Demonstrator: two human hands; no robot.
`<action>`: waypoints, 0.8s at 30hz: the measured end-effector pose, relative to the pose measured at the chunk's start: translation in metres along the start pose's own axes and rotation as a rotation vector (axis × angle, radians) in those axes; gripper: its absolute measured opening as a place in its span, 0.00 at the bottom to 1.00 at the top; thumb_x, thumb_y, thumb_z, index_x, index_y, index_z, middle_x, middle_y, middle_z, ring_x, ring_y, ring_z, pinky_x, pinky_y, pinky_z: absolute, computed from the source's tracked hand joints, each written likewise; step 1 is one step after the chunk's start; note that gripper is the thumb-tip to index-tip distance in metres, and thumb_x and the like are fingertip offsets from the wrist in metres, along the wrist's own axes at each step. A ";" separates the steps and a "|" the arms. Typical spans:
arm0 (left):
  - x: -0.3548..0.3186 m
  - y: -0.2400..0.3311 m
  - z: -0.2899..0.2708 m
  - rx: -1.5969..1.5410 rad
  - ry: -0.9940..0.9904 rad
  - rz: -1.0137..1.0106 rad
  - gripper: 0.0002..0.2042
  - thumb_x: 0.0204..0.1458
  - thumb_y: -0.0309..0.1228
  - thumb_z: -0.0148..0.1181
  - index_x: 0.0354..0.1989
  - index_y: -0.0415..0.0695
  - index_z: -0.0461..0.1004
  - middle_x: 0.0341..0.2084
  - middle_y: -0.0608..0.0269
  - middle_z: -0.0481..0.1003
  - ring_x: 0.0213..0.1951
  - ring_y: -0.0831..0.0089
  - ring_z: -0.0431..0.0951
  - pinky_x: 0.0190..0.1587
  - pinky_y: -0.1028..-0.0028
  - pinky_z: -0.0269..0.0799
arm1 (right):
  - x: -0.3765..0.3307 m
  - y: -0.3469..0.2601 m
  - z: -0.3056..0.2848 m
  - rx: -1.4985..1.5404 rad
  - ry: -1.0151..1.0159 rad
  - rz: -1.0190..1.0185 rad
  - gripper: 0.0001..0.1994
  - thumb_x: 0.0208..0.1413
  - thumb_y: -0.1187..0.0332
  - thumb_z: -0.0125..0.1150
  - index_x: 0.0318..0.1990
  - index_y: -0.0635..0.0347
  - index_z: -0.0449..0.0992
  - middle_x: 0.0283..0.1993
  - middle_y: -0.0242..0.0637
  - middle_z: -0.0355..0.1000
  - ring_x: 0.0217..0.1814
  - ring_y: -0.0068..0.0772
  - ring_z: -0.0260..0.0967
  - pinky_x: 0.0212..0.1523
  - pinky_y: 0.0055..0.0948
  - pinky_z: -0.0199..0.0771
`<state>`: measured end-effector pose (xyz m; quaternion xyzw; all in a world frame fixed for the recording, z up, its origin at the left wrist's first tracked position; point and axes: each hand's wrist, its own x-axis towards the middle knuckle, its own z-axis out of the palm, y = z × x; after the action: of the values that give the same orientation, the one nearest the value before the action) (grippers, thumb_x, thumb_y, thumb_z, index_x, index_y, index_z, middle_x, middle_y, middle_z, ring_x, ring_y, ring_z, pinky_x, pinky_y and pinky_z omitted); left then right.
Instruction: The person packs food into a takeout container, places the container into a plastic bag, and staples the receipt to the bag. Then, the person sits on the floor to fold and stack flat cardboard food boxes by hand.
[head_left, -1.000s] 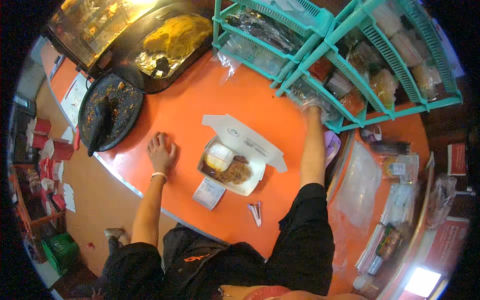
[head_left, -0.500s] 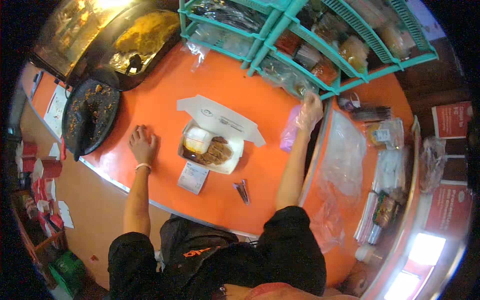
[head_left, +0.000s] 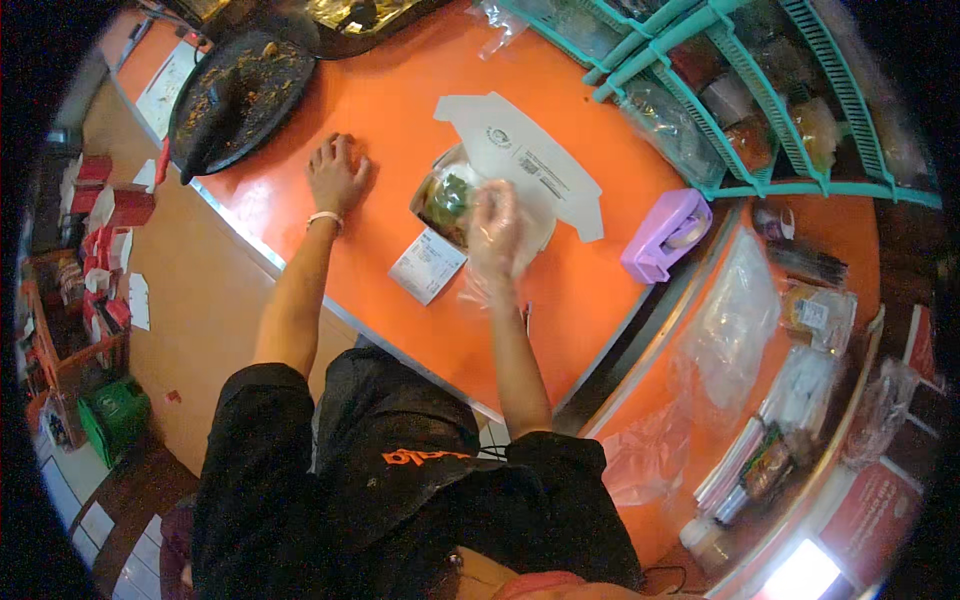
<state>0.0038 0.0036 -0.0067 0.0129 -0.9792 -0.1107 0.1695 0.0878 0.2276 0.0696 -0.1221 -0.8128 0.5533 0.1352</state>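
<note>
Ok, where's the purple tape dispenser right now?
In the head view, the purple tape dispenser sits on the orange counter, right of the open white food box, just below the teal racks.

Black shirt, orange print, white wristband point(head_left: 324, 216)

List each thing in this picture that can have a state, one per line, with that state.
Food box: lid open, food inside.
Left hand: flat on the orange counter.
Right hand: in a clear plastic glove, over the box.
Receipt: lying flat.
Dark tray: soiled with scraps.

A purple tape dispenser point(head_left: 664, 235) sits near teal racks point(head_left: 740, 100); dark round tray point(head_left: 238, 95) far left.
</note>
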 end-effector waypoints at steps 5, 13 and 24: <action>-0.001 -0.004 0.000 -0.048 0.014 -0.007 0.18 0.41 0.41 0.50 0.41 0.48 0.66 0.45 0.58 0.65 0.47 0.59 0.63 0.48 0.58 0.56 | -0.001 0.006 0.028 -0.369 0.128 -0.197 0.14 0.37 0.71 0.59 0.35 0.60 0.65 0.35 0.47 0.64 0.37 0.51 0.62 0.38 0.43 0.63; 0.067 -0.039 0.022 -1.448 -0.210 -0.552 0.22 0.49 0.43 0.50 0.49 0.45 0.57 0.41 0.62 0.67 0.43 0.68 0.67 0.45 0.66 0.61 | -0.003 -0.049 0.049 -0.581 0.200 -0.382 0.15 0.39 0.67 0.61 0.35 0.59 0.66 0.32 0.42 0.61 0.31 0.43 0.62 0.30 0.40 0.64; 0.226 0.005 -0.053 -2.042 -0.098 -0.674 0.13 0.48 0.33 0.56 0.39 0.44 0.62 0.32 0.64 0.70 0.32 0.79 0.69 0.27 0.77 0.67 | 0.142 -0.079 0.265 -0.575 0.026 -0.139 0.14 0.56 0.59 0.44 0.39 0.62 0.67 0.31 0.40 0.69 0.32 0.30 0.67 0.35 0.30 0.68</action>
<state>-0.1911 -0.0165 0.1173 0.1301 -0.3755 -0.9174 0.0214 -0.1430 0.0186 0.0625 -0.1066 -0.9409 0.2880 0.1428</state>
